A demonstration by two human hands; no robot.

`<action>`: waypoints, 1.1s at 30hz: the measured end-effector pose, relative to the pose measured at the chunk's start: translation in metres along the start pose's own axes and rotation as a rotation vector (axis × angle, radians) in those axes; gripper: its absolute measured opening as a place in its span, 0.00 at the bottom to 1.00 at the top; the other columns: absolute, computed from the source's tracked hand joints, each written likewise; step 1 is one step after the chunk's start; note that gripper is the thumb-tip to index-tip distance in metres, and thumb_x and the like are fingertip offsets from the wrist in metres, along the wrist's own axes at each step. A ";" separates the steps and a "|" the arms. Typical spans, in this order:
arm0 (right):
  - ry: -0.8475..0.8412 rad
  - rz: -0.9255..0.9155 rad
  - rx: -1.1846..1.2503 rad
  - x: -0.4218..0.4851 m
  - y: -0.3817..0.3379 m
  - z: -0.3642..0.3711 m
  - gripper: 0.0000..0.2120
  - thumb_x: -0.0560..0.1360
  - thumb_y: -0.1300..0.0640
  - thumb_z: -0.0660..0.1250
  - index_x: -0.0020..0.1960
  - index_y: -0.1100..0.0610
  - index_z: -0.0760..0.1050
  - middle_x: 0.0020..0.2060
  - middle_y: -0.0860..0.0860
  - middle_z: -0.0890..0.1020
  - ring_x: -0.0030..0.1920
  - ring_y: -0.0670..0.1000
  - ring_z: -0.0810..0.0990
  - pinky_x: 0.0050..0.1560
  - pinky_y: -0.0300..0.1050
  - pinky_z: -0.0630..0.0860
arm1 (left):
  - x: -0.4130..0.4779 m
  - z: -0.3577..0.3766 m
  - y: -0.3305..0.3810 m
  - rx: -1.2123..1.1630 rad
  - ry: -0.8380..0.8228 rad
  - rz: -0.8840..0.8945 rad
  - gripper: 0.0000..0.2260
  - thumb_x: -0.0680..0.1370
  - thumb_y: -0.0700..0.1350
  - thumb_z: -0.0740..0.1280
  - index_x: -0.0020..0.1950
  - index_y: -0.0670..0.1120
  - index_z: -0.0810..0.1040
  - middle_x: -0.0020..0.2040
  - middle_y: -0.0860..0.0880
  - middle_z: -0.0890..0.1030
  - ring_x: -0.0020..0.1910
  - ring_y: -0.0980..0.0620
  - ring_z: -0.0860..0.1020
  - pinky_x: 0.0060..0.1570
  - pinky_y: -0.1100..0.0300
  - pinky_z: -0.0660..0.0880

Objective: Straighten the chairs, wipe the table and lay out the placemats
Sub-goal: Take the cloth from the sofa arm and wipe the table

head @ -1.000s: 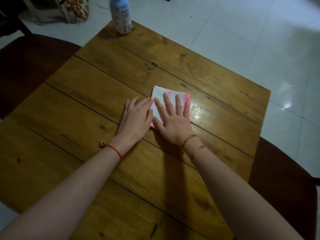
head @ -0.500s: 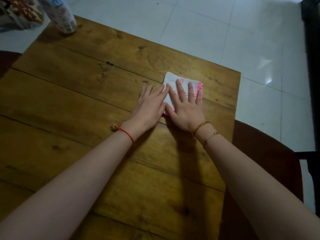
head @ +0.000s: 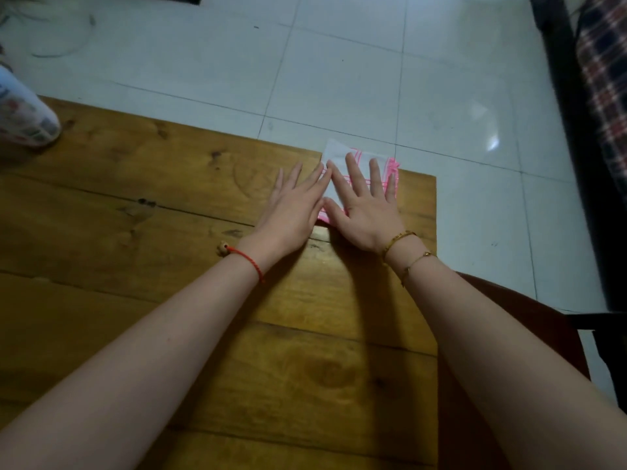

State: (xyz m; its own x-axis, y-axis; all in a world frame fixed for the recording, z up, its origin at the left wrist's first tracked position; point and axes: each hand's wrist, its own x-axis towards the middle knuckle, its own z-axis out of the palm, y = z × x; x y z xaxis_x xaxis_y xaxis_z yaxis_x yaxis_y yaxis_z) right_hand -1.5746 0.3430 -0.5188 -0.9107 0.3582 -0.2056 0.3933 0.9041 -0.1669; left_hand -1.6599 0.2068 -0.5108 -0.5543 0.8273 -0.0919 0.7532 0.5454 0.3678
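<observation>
A folded white cloth with pink stripes [head: 340, 157] lies at the far right corner of the wooden table [head: 152, 239], its far edge reaching slightly past the table's edge. My right hand [head: 368, 212] lies flat on the cloth with fingers spread. My left hand [head: 291, 212] lies flat beside it, mostly on the bare wood, its fingertips touching the cloth's left edge. A dark reddish-brown chair seat [head: 515, 320] shows at the table's right side, under my right forearm.
A white printed bottle [head: 25, 117] stands at the table's far left edge. White tiled floor [head: 339, 79] lies beyond the table. Dark furniture with plaid fabric [head: 604, 79] runs along the right side.
Both hands have slid the cloth away from me and to the right, from the middle of the table to its far right corner. The view has swung right with them.
</observation>
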 end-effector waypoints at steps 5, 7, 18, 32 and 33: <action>0.002 0.003 0.019 0.000 0.009 -0.001 0.27 0.82 0.41 0.42 0.79 0.40 0.39 0.79 0.45 0.39 0.78 0.58 0.35 0.74 0.63 0.32 | 0.005 0.004 0.002 -0.021 0.028 0.038 0.25 0.84 0.47 0.54 0.80 0.49 0.52 0.80 0.52 0.53 0.80 0.46 0.45 0.77 0.47 0.39; -0.010 0.003 0.017 -0.005 0.009 -0.001 0.27 0.82 0.42 0.42 0.79 0.40 0.39 0.79 0.45 0.39 0.78 0.58 0.34 0.74 0.63 0.32 | -0.001 0.005 0.002 -0.065 0.053 0.057 0.25 0.83 0.49 0.57 0.80 0.49 0.56 0.80 0.52 0.55 0.80 0.46 0.47 0.77 0.47 0.39; -0.059 -0.049 0.096 -0.096 0.009 0.013 0.33 0.81 0.38 0.46 0.79 0.47 0.36 0.79 0.43 0.40 0.79 0.54 0.36 0.76 0.60 0.35 | -0.084 0.021 0.027 -0.250 0.153 0.080 0.19 0.79 0.45 0.65 0.70 0.47 0.71 0.71 0.51 0.72 0.77 0.47 0.58 0.76 0.49 0.45; -0.108 -0.127 0.083 -0.243 -0.050 0.054 0.32 0.81 0.37 0.42 0.79 0.47 0.34 0.78 0.43 0.36 0.77 0.53 0.31 0.77 0.61 0.37 | -0.247 0.047 0.050 -0.231 0.152 0.021 0.25 0.79 0.46 0.66 0.76 0.49 0.66 0.73 0.51 0.69 0.77 0.50 0.57 0.77 0.51 0.46; -0.115 -0.130 0.084 -0.254 -0.055 0.056 0.32 0.81 0.37 0.42 0.79 0.47 0.34 0.78 0.43 0.36 0.77 0.53 0.31 0.77 0.62 0.37 | -0.261 0.049 0.051 -0.232 0.158 0.029 0.25 0.79 0.46 0.66 0.75 0.49 0.66 0.73 0.51 0.69 0.77 0.50 0.57 0.76 0.52 0.46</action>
State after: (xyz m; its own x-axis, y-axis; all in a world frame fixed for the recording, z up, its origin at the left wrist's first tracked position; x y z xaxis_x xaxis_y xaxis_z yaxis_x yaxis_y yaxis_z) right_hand -1.3578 0.1890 -0.5117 -0.9360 0.2068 -0.2848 0.2870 0.9168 -0.2777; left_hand -1.4598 0.0255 -0.5140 -0.5954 0.8011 0.0604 0.6783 0.4610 0.5722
